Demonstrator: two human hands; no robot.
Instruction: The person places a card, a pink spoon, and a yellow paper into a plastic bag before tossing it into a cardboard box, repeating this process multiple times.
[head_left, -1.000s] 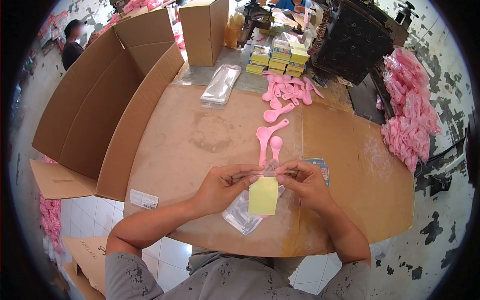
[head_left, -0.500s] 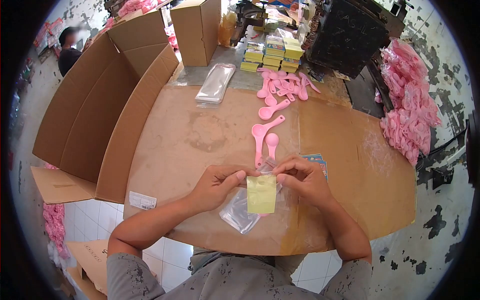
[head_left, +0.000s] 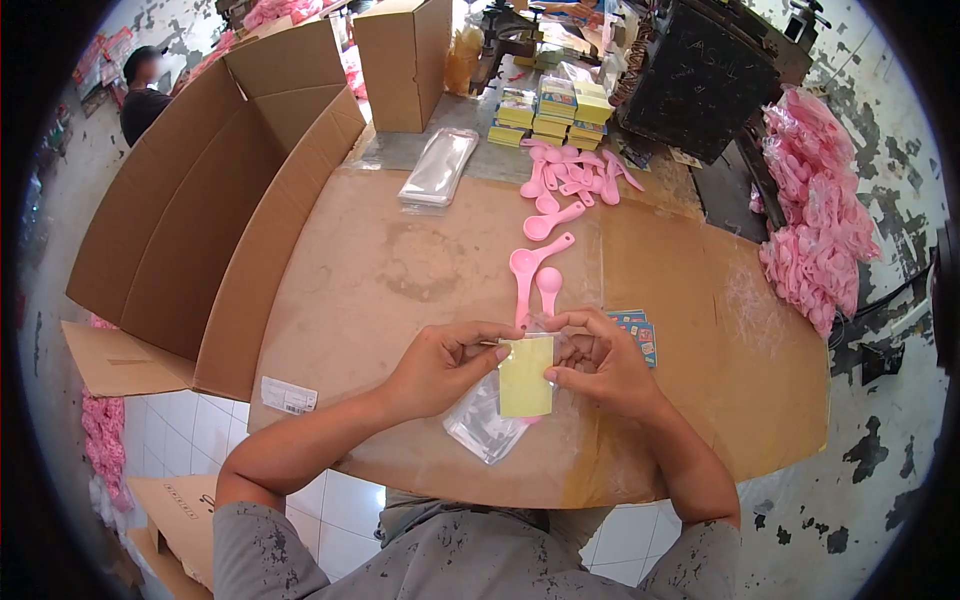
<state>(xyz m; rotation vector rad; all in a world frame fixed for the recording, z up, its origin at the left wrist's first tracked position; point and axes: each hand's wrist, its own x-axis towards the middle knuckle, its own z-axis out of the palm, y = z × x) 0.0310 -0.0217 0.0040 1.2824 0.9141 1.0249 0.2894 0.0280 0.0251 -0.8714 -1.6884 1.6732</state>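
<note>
A yellow card [head_left: 527, 376] stands upright between my hands, with clear plastic of a small bag showing around its upper edge. Thumb and fingers of my left hand [head_left: 447, 362] pinch it at the upper left. On the other side, my right hand [head_left: 606, 362] grips the right edge, its thumb low on the card. Beneath lies a stack of clear plastic bags [head_left: 482, 430], partly covered by the card. Just beyond my fingertips are pink measuring spoons [head_left: 524, 264], and printed blue cards [head_left: 638, 332] lie beside my right hand.
A large open carton [head_left: 190, 220] stands at the left. Farther back are more clear bags [head_left: 440, 166], a pile of pink spoons [head_left: 575, 172] and card stacks [head_left: 552, 108]. Bagged pink spoons [head_left: 815, 215] hang at the right. A person [head_left: 147, 95] is at the far left.
The card has moved up slightly between my hands and now looks flatter and smoother. My right thumb has slid down its right edge. The whole view has shifted a little.
</note>
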